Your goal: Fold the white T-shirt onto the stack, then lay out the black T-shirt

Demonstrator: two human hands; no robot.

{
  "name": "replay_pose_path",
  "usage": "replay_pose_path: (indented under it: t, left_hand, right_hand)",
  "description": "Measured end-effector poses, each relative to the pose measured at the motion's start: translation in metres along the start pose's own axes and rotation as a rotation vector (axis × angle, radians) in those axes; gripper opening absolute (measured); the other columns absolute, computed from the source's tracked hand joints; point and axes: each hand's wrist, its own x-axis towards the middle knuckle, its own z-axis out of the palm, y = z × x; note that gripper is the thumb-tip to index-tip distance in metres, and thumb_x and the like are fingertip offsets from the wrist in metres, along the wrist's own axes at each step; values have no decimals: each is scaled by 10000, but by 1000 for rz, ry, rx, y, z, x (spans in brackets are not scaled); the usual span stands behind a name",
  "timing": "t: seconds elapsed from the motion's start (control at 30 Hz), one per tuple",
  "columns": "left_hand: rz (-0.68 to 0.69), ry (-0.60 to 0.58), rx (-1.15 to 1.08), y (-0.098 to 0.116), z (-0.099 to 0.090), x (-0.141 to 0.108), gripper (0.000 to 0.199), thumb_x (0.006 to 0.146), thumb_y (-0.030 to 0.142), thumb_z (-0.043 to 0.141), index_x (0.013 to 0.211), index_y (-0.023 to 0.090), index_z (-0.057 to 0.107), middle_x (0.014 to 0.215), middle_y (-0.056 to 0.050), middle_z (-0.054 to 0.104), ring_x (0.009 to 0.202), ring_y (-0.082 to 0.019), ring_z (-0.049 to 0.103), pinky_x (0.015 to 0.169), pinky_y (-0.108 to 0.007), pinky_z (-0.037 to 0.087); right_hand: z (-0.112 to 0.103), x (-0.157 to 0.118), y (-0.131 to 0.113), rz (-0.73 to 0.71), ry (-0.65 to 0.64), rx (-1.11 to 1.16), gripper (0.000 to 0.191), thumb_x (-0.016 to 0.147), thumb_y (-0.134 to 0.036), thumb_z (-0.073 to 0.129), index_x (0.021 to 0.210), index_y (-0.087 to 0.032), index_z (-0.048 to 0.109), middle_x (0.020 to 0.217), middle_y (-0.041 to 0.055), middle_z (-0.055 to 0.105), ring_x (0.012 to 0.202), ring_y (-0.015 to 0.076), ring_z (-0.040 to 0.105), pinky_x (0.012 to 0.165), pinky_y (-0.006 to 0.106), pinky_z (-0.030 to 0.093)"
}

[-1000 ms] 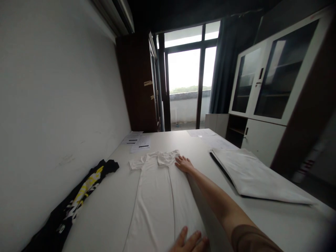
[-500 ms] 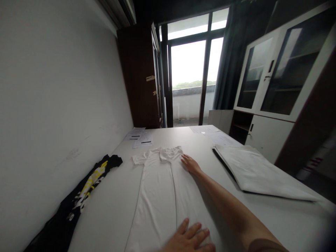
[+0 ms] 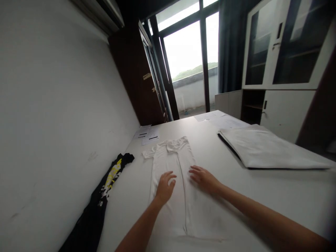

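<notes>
- Left hand: fingers loosely curled, empty, over the white shirt.
- Right hand: fingers relaxed, empty, at its right side.
- It lies nearer the table's left edge.
- Smoothing seems in hand; next calls for flat palms.

No wording can be made out on the papers or the black printed garment

A white short-sleeved shirt is lying lengthwise on the worktop at six o'clock — its three-o'clock side folded inward, the flap's edge running down the middle. One sleeve is sticking out at eleven; the twelve-o'clock end is wrinkling.
</notes>
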Motion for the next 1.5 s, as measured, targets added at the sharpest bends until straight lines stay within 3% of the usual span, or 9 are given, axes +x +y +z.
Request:
replay_pose_path:
  t: [0.13, 0.23, 0.4, 0.63, 0.77, 0.9, 1.2, 1.4, 1.5]
  left_hand:
    - [-191, 52, 302, -44, -27, 10, 324, 955, 237, 501, 1209, 178, 693, 1421, -112, 590, 1374, -243, 478, 1195, -396, 316]
    - [-293, 12, 481, -58, -39, 8, 394, 966, 275, 501, 1308, 136, 636, 1413, -143, 576, 1354, -256, 481, 1177, -366, 309]
    - [-335, -60, 622, -49, -40, 1, 521, 975, 365, 499, 1449, 149, 514, 1318, -146, 592, 1244, -269, 543, 1053, -337, 393]
    - [-430, -281, 695, -42, -57, -3, 684, 971, 456, 502, 1572, 190, 314, 1254, -161, 653, 1100, -304, 649, 900, -351, 448]
    - [-385, -340, 597, -53, -69, -4, 505, 951, 340, 526, 1436, 203, 499, 1074, -99, 726, 1031, -263, 671, 861, -308, 438]
    - [-337, -319, 484, -60, -74, -3, 378, 929, 288, 522, 1297, 255, 603, 914, -17, 717, 895, -211, 674, 757, -259, 421]
    - [-399, -216, 375, -69, -64, -1, 460, 919, 303, 547, 1375, 261, 581, 886, 7, 681, 847, -175, 636, 750, -233, 409]
    - [-342, -101, 67, -71, -59, 2, 461, 901, 311, 526, 1343, 216, 611, 874, 15, 613, 818, -156, 596, 809, -236, 457]
    - [-380, -59, -65, -73, -59, 4, 493, 875, 358, 561, 1337, 191, 609, 880, 4, 596, 815, -162, 584, 815, -255, 472]
  right_hand:
    - [7, -11, -54, -309, -170, 130, 411, 948, -437, 594, 1338, -327, 666, 1514, 67, 523, 1434, 302, 435, 1214, 554, 276]
    - [4, -19, -67, -435, -256, 180, 470, 948, -436, 608, 1405, -325, 614, 1514, 84, 522, 1427, 296, 446, 1209, 538, 281]
    - [-4, -18, -57, -449, -225, 207, 477, 960, -434, 595, 1412, -284, 612, 1504, 107, 531, 1416, 289, 459, 1205, 500, 293]
    - [-4, -17, -58, -445, -239, 159, 498, 977, -443, 572, 1442, -263, 583, 1532, 115, 497, 1435, 291, 433, 1212, 500, 273]
    - [-4, -16, -59, -442, -237, 170, 492, 978, -451, 573, 1438, -279, 587, 1532, 104, 498, 1429, 286, 443, 1211, 495, 279]
    - [-5, -15, -60, -425, -257, 147, 496, 980, -463, 569, 1449, -302, 572, 1536, 91, 496, 1422, 284, 451, 1206, 500, 289]
    - [-4, -15, -62, -429, -277, 78, 507, 997, -472, 539, 1459, -265, 562, 1541, 112, 487, 1431, 285, 439, 1206, 497, 292]
    - [-3, -14, -64, -410, -296, 77, 501, 989, -460, 557, 1456, -279, 564, 1550, 100, 477, 1437, 285, 431, 1214, 496, 281]
    - [-4, -15, -64, -394, -307, 89, 503, 989, -458, 558, 1464, -290, 555, 1563, 90, 460, 1445, 283, 420, 1220, 494, 271]
